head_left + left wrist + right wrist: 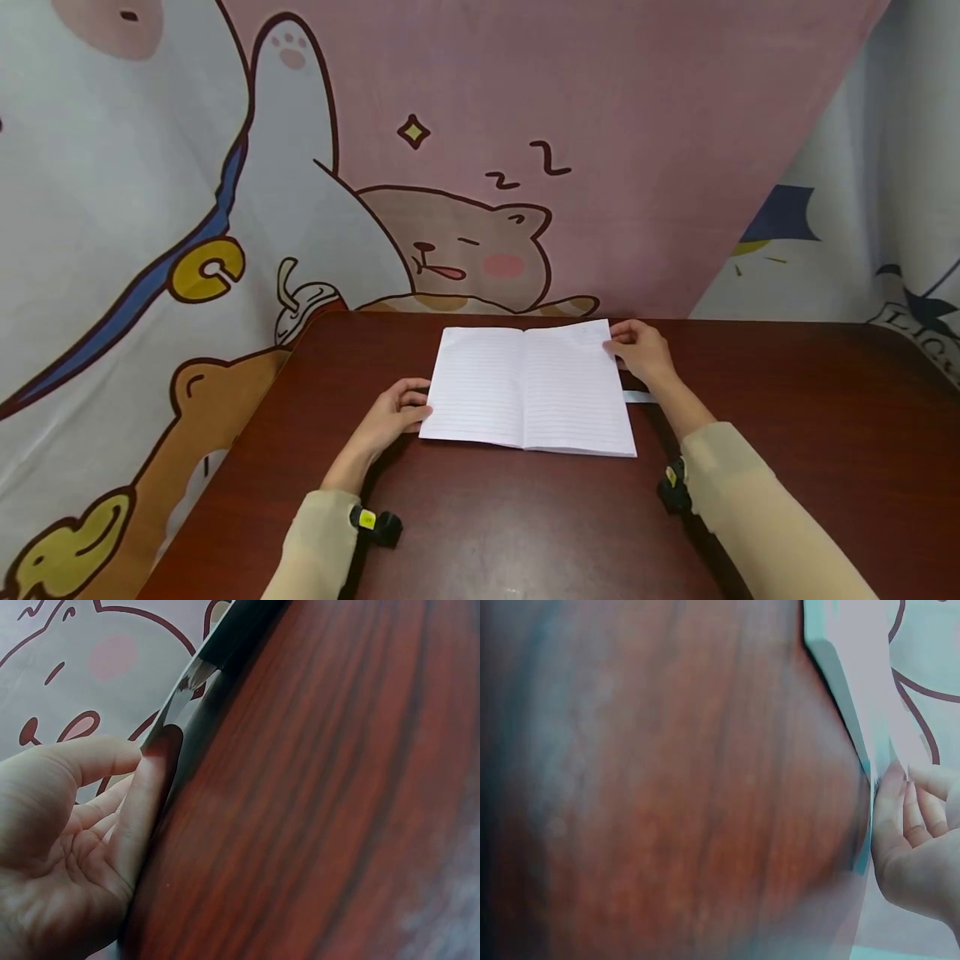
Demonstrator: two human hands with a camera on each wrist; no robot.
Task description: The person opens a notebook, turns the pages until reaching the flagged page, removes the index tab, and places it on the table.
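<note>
An open notebook (480, 383) with lined pages lies on the table in the head view, its centre fold running toward me. My left hand (392, 412) pinches its left edge between thumb and fingers; in the left wrist view the thumb (112, 756) is on top and a finger lies beneath the edge. At the upper right edge, my right hand (643, 350) pinches the right page, whose corner is slightly raised. The right wrist view shows the right hand (919, 832) with thumb and fingertips on that page edge. A pale blue strip (640, 397) sticks out from the notebook's right side.
The dark red-brown wooden table (525, 525) spreads around the notebook. Behind it hangs a cloth (637, 167) printed with cartoon animals, meeting the table's far edge. A small black camera (386, 528) is strapped to the left wrist, another camera (673, 487) to the right.
</note>
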